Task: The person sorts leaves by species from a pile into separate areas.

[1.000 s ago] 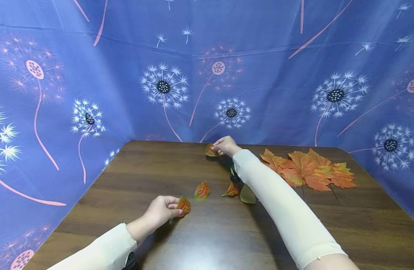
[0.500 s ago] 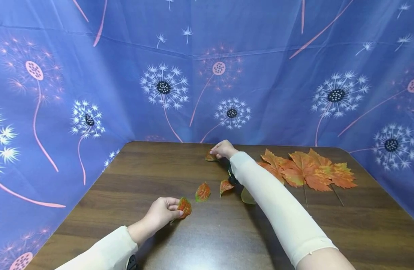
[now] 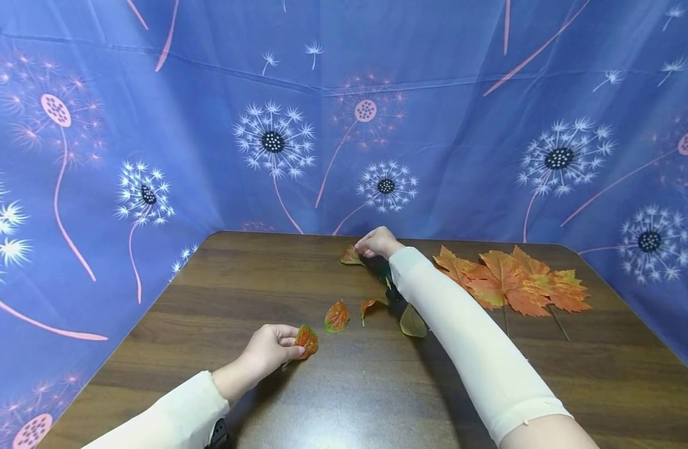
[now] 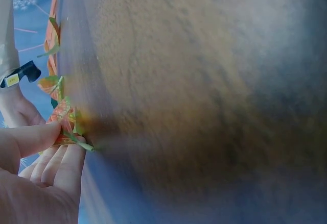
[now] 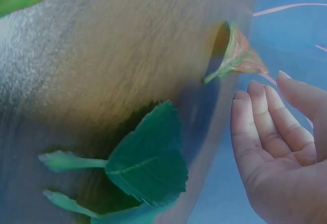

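My left hand [image 3: 265,352] pinches an orange-red artificial leaf [image 3: 306,342] with green edges between thumb and fingers; its green stem shows in the left wrist view. At the far edge of the table, my right hand [image 3: 377,242] is right beside another orange leaf [image 3: 351,256]. In the right wrist view that leaf [image 5: 240,55] stands tented on the table, and the thumb and fingers [image 5: 263,112] are spread apart near its tip. Between the hands lie a flat red-orange leaf [image 3: 336,317], a curled one [image 3: 372,305] and an olive leaf [image 3: 413,322].
Large orange maple leaves [image 3: 506,280] with stems overlap at the right of the wooden table [image 3: 254,274]. Dark green leaves [image 5: 148,157] lie under the right wrist, mostly hidden in the head view. A blue dandelion-print cloth [image 3: 321,125] hangs behind the table.
My right hand has let go of the far leaf and drawn slightly right. The curled leaf has shifted left and turned. My left hand keeps its pinch in place.
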### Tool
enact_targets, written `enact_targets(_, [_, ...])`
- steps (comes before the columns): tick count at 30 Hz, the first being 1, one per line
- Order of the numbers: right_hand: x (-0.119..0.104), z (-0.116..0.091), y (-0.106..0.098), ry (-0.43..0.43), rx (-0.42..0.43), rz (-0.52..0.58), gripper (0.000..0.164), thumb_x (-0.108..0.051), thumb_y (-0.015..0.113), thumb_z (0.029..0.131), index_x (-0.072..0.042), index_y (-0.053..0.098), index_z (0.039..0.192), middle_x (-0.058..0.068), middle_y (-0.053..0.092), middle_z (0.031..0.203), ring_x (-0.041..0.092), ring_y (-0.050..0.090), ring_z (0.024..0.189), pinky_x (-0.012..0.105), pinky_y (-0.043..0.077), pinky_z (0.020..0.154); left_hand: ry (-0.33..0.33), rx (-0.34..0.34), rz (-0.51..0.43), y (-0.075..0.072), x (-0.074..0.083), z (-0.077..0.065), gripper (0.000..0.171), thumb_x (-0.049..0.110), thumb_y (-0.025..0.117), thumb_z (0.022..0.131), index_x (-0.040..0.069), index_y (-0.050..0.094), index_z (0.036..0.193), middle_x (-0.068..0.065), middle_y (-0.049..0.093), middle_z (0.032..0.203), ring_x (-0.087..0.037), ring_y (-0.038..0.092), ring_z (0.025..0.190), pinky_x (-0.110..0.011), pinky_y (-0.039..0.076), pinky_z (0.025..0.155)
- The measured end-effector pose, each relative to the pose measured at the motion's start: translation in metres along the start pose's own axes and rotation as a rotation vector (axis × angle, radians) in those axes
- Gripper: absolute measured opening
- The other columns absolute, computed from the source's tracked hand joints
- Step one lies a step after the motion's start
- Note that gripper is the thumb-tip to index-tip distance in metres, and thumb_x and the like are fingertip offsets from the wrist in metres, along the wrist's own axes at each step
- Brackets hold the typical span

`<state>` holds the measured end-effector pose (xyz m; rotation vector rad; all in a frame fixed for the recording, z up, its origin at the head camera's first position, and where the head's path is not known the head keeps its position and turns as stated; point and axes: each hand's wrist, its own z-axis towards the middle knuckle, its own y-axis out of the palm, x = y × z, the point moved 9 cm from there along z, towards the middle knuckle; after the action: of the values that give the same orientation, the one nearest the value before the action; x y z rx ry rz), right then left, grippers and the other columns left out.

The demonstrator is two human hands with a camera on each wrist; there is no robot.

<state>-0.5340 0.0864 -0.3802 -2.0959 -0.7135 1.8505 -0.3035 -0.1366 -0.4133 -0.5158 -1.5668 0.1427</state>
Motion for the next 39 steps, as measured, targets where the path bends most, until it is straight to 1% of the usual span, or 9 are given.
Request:
enact_targets(10, [-0.006,-0.010,-0.005,-0.017,-0.021,-0.010,0.023,-0.010,0.065,0.092,0.006,0.070,0.108,0.022,0.071,0.107,0.023,0.070,0.084,0.042,0.054,0.092,-0.007,0.010,0.022,-0.001,-0.002,0.001,0.026,-0.001,0.070,0.083,-0.010,0.066,0.107,-0.019,0.074,0.092,-0.014,0.069,0.075,-0.025,0.051,0.056])
enact_targets(13, [-0.010,-0.017,-0.009,-0.046,-0.022,-0.020,0.024,-0.011,0.065,0.093,0.006,0.069,0.109,0.023,0.070,0.108,0.025,0.070,0.087,0.043,0.054,0.092,-0.004,0.010,0.019,-0.001,-0.001,0.001,0.026,-0.001,0.069,0.083,-0.010,0.066,0.107,-0.020,0.074,0.092,-0.013,0.069,0.075,-0.024,0.051,0.057])
enact_targets(17, [-0.015,-0.025,-0.014,-0.084,-0.025,-0.046,0.026,-0.012,0.064,0.093,0.007,0.068,0.112,0.024,0.069,0.110,0.034,0.067,0.098,0.044,0.053,0.092,-0.003,0.004,0.015,0.000,-0.002,0.000,0.026,-0.001,0.069,0.084,-0.011,0.065,0.108,-0.020,0.074,0.094,-0.014,0.068,0.074,-0.025,0.051,0.056])
enact_targets(20, [-0.016,-0.029,-0.018,-0.089,-0.036,-0.052,0.027,-0.013,0.063,0.094,0.005,0.067,0.113,0.024,0.068,0.113,0.036,0.066,0.101,0.043,0.053,0.093,-0.005,-0.009,0.002,0.001,-0.003,0.000,0.027,-0.001,0.068,0.084,-0.012,0.065,0.109,-0.021,0.073,0.095,-0.015,0.069,0.076,-0.025,0.051,0.055])
enact_targets(24, [-0.018,-0.033,-0.026,-0.093,-0.037,-0.061,0.028,-0.016,0.063,0.095,0.003,0.068,0.114,0.023,0.068,0.115,0.023,0.069,0.086,0.042,0.053,0.093,0.001,-0.012,-0.003,0.001,-0.002,0.000,0.027,-0.002,0.068,0.084,-0.012,0.064,0.109,-0.022,0.073,0.096,-0.016,0.069,0.078,-0.025,0.052,0.056])
enact_targets(27, [-0.019,-0.038,-0.032,-0.088,-0.030,-0.067,0.028,-0.017,0.063,0.095,0.003,0.067,0.115,0.023,0.067,0.117,0.011,0.066,0.076,0.043,0.052,0.095,0.004,-0.004,0.006,0.001,-0.001,0.000,0.027,-0.001,0.069,0.084,-0.011,0.065,0.108,-0.021,0.073,0.095,-0.016,0.069,0.077,-0.025,0.052,0.057])
enact_targets(34, [-0.013,-0.045,-0.038,-0.091,-0.044,-0.057,0.030,-0.019,0.061,0.096,0.002,0.066,0.117,0.023,0.066,0.120,0.009,0.067,0.078,0.034,0.056,0.088,-0.020,0.013,0.012,-0.001,-0.002,-0.001,0.025,-0.002,0.068,0.084,-0.011,0.066,0.107,-0.020,0.074,0.093,-0.016,0.069,0.075,-0.024,0.051,0.056])
enact_targets(38, [-0.003,-0.050,-0.035,-0.083,-0.076,-0.008,0.032,-0.017,0.061,0.096,0.006,0.064,0.118,0.023,0.067,0.117,0.008,0.066,0.073,0.044,0.052,0.095,-0.018,0.021,0.016,-0.003,-0.003,-0.001,0.026,-0.002,0.069,0.083,-0.011,0.066,0.107,-0.020,0.074,0.093,-0.015,0.069,0.078,-0.024,0.053,0.060])
enact_targets(39, [0.000,-0.052,-0.034,-0.077,-0.088,0.007,0.033,-0.017,0.061,0.096,0.007,0.063,0.119,0.023,0.068,0.116,0.011,0.067,0.075,0.047,0.050,0.098,-0.019,0.022,0.017,-0.003,-0.003,-0.001,0.026,-0.002,0.069,0.083,-0.010,0.066,0.107,-0.020,0.074,0.093,-0.015,0.069,0.078,-0.024,0.053,0.060])
